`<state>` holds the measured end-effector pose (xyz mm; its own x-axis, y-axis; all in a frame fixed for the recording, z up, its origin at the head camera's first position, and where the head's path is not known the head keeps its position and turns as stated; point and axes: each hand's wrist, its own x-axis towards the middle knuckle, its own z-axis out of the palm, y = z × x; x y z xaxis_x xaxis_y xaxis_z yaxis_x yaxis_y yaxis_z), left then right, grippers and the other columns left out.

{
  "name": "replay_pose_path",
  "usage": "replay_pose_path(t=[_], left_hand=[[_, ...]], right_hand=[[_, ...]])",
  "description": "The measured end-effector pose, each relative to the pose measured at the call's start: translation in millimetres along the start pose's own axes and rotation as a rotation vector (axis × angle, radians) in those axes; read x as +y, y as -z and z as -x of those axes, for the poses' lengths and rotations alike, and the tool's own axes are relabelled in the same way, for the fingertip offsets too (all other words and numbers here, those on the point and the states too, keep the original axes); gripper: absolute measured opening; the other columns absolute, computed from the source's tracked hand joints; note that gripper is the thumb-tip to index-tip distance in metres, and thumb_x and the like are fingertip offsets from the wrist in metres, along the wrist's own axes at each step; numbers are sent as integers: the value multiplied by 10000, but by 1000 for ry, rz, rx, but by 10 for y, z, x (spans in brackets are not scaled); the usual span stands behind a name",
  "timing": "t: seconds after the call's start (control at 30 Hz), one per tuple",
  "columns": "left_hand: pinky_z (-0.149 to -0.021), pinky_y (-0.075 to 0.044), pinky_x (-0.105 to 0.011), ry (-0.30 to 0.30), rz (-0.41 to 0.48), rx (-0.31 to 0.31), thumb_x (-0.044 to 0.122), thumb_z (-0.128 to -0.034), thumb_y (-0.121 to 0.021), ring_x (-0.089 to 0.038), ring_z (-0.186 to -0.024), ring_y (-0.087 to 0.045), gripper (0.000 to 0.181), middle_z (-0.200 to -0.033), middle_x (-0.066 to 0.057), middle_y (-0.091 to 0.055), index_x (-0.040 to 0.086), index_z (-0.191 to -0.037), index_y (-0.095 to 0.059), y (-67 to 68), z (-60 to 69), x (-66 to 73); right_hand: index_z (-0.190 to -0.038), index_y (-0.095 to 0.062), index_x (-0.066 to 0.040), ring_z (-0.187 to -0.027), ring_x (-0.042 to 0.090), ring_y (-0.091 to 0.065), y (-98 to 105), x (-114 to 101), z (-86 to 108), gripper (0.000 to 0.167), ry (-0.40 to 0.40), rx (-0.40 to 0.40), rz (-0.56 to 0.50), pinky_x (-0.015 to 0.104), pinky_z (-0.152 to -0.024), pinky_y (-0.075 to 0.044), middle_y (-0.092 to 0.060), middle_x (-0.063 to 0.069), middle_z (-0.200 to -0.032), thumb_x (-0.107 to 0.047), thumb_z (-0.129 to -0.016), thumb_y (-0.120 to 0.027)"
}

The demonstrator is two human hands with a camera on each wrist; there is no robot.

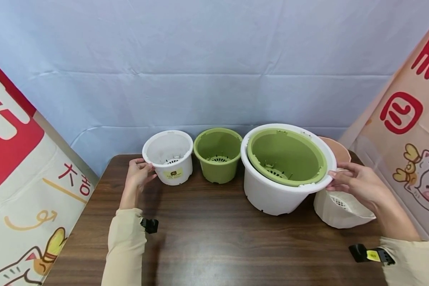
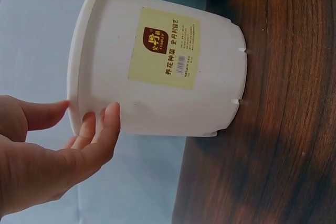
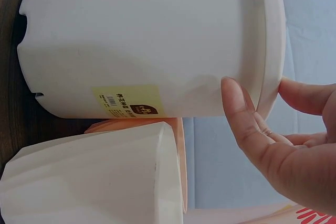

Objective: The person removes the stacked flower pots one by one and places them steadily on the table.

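Left grip [image 2: 58, 163] in pinch-hold on small white pot [image 2: 157, 100], label [image 2: 165, 51] "STANLEY", right grip [image 3: 291, 158] likewise with large white pot [image 3: 152, 38]

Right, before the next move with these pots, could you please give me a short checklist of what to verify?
1. Left hand grips the small white pot: ok, it pinches the rim.
2. Right hand grips the large white pot: ok, also at the rim.
3. Large green pot sits inside the large white pot: ok.
4. Large green pot is fully seated: cannot tell, its underside is hidden.
5. Space beside the large white pot is free: not ok, a cream pot sits close by.
6. Small green pot is free of both hands: ok.
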<state>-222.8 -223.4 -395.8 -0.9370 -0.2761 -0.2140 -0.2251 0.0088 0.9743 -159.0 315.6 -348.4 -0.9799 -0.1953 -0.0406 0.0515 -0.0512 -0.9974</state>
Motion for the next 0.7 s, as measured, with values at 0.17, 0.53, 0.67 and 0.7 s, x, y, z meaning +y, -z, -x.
replay_pose_path(t=[0.17, 0.53, 0.67, 0.7], left_hand=[[-652, -519, -217, -8, -32, -8, -3, -936, -441, -61, -718, -536, 456, -1139, -200, -434, -63, -1299, -171, 20, 18, 4], [-618, -502, -195, -20, -161, 61, 85, -943, -471, -62, -666, -498, 371, -1038, -158, -479, -81, -1252, -349, 26, 91, 33], [-581, -487, -173, -19, -192, 78, 107, -946, -472, -64, -652, -494, 359, -1005, -158, -491, -79, -1238, -378, 18, 123, 38], [-573, -484, -169, -21, -198, 81, 111, -945, -474, -61, -645, -495, 356, -999, -158, -495, -76, -1235, -385, 15, 132, 42]], right_hand=[[-1047, -404, 43, -681, 221, -652, 2, 8, -4, 162, 10, -12, -29, 325, -641, -545, -642, 102, -794, 57, -909, -488], [-1045, -410, 49, -687, 235, -654, 18, 22, -2, 151, 20, -31, -45, 331, -647, -544, -649, 122, -793, 66, -911, -478], [-1083, -338, 94, -679, 239, -656, 15, 17, 1, 227, 11, -22, -24, 325, -644, -544, -652, 107, -796, 51, -914, -482], [-1090, -329, 100, -678, 239, -656, 16, 16, 2, 241, 9, -20, -18, 322, -643, -544, -654, 101, -796, 48, -914, -484]])
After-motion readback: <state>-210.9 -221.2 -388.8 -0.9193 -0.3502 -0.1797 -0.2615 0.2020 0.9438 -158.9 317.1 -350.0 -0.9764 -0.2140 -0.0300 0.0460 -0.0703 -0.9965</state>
